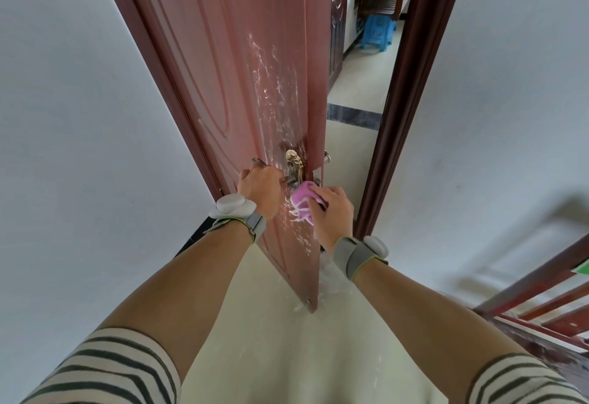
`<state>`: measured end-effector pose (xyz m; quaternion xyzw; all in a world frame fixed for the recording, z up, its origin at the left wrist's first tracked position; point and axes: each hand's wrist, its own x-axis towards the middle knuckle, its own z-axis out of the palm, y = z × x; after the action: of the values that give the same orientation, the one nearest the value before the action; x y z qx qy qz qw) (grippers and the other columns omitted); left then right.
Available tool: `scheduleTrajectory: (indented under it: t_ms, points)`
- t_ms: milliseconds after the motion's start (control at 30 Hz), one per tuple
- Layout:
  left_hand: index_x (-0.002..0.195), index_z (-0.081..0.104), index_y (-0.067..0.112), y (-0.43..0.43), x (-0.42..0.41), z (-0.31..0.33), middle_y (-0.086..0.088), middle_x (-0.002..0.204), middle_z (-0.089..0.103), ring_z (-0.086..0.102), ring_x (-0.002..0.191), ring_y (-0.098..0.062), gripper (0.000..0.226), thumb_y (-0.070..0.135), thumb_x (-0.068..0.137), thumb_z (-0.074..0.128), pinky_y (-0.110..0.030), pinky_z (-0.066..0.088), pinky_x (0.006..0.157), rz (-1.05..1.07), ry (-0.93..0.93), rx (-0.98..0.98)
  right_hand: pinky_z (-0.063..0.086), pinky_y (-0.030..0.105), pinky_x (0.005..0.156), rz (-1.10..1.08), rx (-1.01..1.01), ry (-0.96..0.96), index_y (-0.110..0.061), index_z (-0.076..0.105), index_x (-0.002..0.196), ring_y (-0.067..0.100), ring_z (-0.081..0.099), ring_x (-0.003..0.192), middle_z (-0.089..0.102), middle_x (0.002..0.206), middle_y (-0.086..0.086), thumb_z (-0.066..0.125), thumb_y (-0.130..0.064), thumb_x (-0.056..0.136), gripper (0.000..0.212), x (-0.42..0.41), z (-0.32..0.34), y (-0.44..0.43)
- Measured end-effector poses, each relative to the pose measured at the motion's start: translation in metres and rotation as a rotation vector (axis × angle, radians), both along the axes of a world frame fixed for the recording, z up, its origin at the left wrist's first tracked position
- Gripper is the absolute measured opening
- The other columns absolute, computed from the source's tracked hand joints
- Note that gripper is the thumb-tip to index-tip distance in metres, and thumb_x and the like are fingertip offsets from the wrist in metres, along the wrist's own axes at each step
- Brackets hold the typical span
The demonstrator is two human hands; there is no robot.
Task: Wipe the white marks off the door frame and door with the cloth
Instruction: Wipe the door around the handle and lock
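Now, mid-wipe: your left hand (pixel 259 182) grips brass handle (pixel 294 161), right hand (pixel 334 212) clutches pink cloth (pixel 302 198); next, white smears (pixel 271 85) at 12 o'clock.

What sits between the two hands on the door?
In the head view, the brass handle plate lies between the left hand, gripping the lever, and the right hand, holding the pink cloth at the door edge.
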<state>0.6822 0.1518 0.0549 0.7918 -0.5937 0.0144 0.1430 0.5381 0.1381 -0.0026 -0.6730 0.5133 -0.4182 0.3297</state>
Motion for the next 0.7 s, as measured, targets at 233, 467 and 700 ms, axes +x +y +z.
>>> scheduleTrajectory:
  t_ms: [233, 467, 700]
  points:
    - [0.110, 0.074, 0.019, 0.003, -0.003, 0.001, -0.005, 0.111, 0.068, 0.052, 0.115, -0.025, 0.023, 0.011, 0.093, 0.060, -0.037, 0.035, 0.100, -0.019, -0.050, -0.002, 0.052, 0.027, 0.079, -0.236, 0.505, 0.191, -0.018, 0.074, 0.106, 0.027, 0.065, 0.085, 0.072, 0.094, 0.007, 0.057, -0.012, 0.086, 0.026, -0.025, -0.032, -0.027]
    - [0.106, 0.074, 0.016, 0.002, 0.000, 0.000, -0.005, 0.111, 0.068, 0.048, 0.117, -0.026, 0.020, 0.013, 0.093, 0.060, -0.039, 0.035, 0.099, -0.039, -0.041, 0.002, 0.052, 0.029, 0.081, -0.169, 0.197, 0.081, -0.023, 0.074, 0.097, 0.015, 0.061, 0.082, 0.065, 0.092, -0.002, 0.065, -0.026, 0.085, 0.015, 0.006, -0.033, -0.017]
    - [0.105, 0.075, 0.018, 0.003, 0.002, -0.002, -0.001, 0.110, 0.070, 0.050, 0.116, -0.024, 0.019, 0.016, 0.093, 0.061, -0.037, 0.033, 0.100, -0.030, -0.030, -0.008, 0.052, 0.029, 0.066, -0.126, 0.614, 0.375, -0.015, 0.071, 0.075, 0.023, 0.061, 0.064, 0.065, 0.070, 0.003, 0.057, -0.018, 0.085, 0.017, -0.022, -0.049, -0.024]
